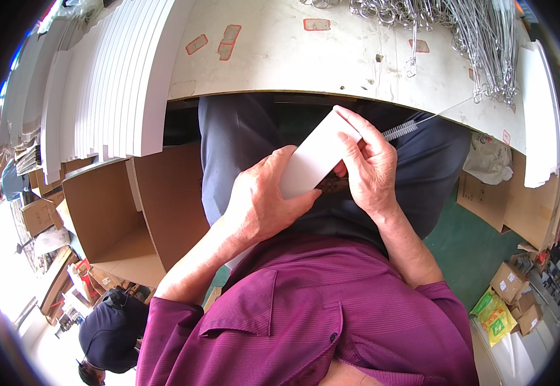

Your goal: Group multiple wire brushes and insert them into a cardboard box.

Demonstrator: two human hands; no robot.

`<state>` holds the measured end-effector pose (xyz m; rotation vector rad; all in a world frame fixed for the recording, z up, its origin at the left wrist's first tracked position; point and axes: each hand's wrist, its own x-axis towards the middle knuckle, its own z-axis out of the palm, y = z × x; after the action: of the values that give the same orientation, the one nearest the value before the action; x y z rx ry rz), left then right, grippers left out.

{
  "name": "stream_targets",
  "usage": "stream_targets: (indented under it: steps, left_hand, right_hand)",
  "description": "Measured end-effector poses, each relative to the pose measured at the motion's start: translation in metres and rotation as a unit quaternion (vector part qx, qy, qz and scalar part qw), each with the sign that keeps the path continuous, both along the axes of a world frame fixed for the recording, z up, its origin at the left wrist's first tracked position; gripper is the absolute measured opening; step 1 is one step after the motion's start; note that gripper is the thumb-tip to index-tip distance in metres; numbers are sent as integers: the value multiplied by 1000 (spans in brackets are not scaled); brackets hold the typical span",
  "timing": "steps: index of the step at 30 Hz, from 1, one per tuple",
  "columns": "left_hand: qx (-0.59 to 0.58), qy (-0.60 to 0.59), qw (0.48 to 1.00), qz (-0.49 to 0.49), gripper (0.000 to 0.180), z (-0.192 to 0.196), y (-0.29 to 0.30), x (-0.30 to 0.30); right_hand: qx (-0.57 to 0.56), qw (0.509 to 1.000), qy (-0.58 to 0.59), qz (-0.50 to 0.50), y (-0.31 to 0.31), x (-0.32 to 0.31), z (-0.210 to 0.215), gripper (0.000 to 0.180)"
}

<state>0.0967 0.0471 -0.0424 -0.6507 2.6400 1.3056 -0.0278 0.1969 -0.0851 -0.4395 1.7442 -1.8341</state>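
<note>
A long, narrow white box [318, 153] lies tilted over my lap, its far end up and to the right. My left hand [260, 193] wraps round its near end, thumb on the near side. At the far end my right hand [371, 164] grips the box with thumb and fingers, other fingers curled beneath. A small wire brush with grey bristles [401, 130] sticks out beyond my right hand, its thin wire handle running toward the table. Whether the right fingers also hold the brush is hidden. Many similar looped wire handles [486, 51] hang in a heap at the table's right end.
The worn white table [260, 71] spans the front. A row of white flat boxes [106, 77] stands on its left, more white sheets [537, 116] on the right. Below left is an open cardboard carton [109, 199]. Another person in dark clothing [114, 331] is at lower left.
</note>
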Motion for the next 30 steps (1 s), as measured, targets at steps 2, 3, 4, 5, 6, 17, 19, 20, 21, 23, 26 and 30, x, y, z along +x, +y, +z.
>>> stream_targets:
  steps: [2,3,4,5,6,17,19,20,21,23,26,30]
  left_hand:
    - [1,-2,1000,1,67,0,0,0]
    - [1,-2,1000,1,68,0,0,0]
    - [2,-3,1000,1,68,0,0,0]
    - [2,-3,1000,1,68,0,0,0]
    - [-1,2,1000,0,67,-1,0,0]
    - [3,35,999,5,65,-4,0,3]
    - [-5,37,999,-4,64,-2,-1,3]
    - [-5,37,999,-4,64,-2,-2,3]
    - [-15,42,999,-10,64,-4,-4,4]
    - [-26,48,998,-16,64,-4,-6,4]
    - [-18,43,999,-10,64,-2,-9,5]
    - [-20,35,999,7,64,3,-7,10]
  right_hand:
    - [1,1000,-1,0,0,0,-1,36]
    - [-2,1000,0,-2,0,0,-1,36]
    - [-6,1000,2,-3,-1,0,-1,36]
    - [-6,1000,2,-3,-1,0,-1,36]
    - [-6,1000,3,-3,-1,0,0,36]
    - [-8,1000,0,1,0,-2,5,36]
    - [-4,1000,-4,3,0,-1,5,36]
    - [-4,1000,-3,3,0,-1,5,36]
    - [-6,1000,0,7,0,0,4,36]
    - [-8,1000,4,11,-2,1,5,35]
    - [-10,1000,8,15,-4,1,5,34]
    - [-18,999,29,12,-7,5,7,34]
